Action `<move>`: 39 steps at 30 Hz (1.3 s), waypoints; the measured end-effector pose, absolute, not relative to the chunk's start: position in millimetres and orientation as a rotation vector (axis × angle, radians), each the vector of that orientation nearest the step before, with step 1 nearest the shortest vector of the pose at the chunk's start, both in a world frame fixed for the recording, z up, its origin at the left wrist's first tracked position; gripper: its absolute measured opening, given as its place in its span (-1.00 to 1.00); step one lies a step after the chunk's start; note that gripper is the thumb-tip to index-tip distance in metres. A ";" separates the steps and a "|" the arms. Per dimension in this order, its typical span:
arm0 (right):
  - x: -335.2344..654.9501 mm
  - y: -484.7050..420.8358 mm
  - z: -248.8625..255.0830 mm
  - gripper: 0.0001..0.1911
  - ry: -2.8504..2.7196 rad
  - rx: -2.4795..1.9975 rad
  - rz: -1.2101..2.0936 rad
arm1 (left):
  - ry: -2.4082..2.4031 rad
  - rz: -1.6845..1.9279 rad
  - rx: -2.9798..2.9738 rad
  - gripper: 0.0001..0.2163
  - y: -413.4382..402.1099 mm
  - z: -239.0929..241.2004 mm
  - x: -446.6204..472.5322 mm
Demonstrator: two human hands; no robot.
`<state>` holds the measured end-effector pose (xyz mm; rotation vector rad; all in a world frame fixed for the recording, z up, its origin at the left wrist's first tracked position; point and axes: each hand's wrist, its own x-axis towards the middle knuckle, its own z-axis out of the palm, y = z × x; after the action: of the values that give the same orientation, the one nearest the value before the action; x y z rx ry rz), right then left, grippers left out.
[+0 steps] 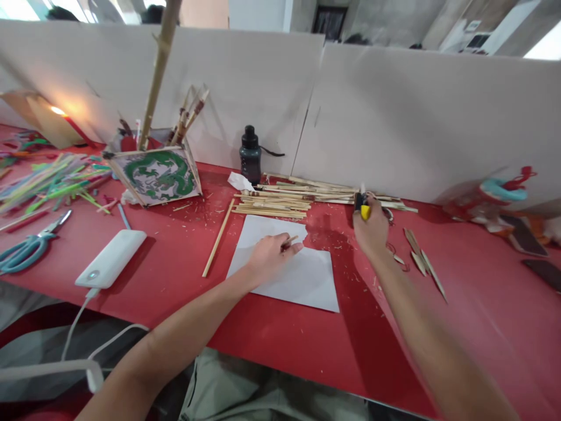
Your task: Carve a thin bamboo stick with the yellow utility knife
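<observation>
My left hand point(272, 257) is closed above a white sheet of paper point(302, 286), with a short thin wooden stick point(289, 240) between its fingers. Further right, my right hand point(371, 228) is wrapped round a black-and-yellow tool point(363, 209) with a pale tip pointing up; its exact kind is unclear. Behind both hands lies a pile of thin bamboo strips point(280, 202), its right end close to the tool. One single strip point(218, 238) rests left of the paper. Pointed bamboo pieces point(423, 257) lie right of my right hand.
On the red table point(184, 292) stand a dark bottle point(250, 155) and a dragon-patterned holder point(160, 175) with sticks. At left are a lit red candle point(72, 126), colourful strips point(52, 181), scissors point(35, 242) and a cabled white power bank point(111, 258). A pale partition point(394, 117) runs behind.
</observation>
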<state>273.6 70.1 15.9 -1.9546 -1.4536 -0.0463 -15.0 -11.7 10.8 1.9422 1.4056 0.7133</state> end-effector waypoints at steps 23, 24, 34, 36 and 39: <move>225.4 27.4 13.2 -0.57 -1.664 -1.820 0.112 | 1.319 0.776 2.046 -0.65 -9.9 4.4 -15.3; 241.3 43.7 16.5 -0.58 -1.608 -1.927 0.076 | 1.312 0.776 2.047 -0.65 -9.7 4.2 -15.8; 303.8 93.7 24.5 -0.60 -1.470 -2.090 0.006 | 1.335 0.751 2.074 -0.62 -5.5 0.6 -15.9; 283.0 73.5 23.1 -0.61 -1.482 -1.965 -0.003 | 1.367 0.756 2.068 -0.62 -5.9 1.6 -16.1; 238.0 37.7 21.0 -0.64 -1.636 -1.778 0.158 | 1.402 0.771 2.029 -0.61 -6.4 2.9 -16.0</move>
<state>238.0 37.7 21.0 -1.7776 -1.6364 0.1581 -16.0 -6.4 2.9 2.0293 1.4024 0.7711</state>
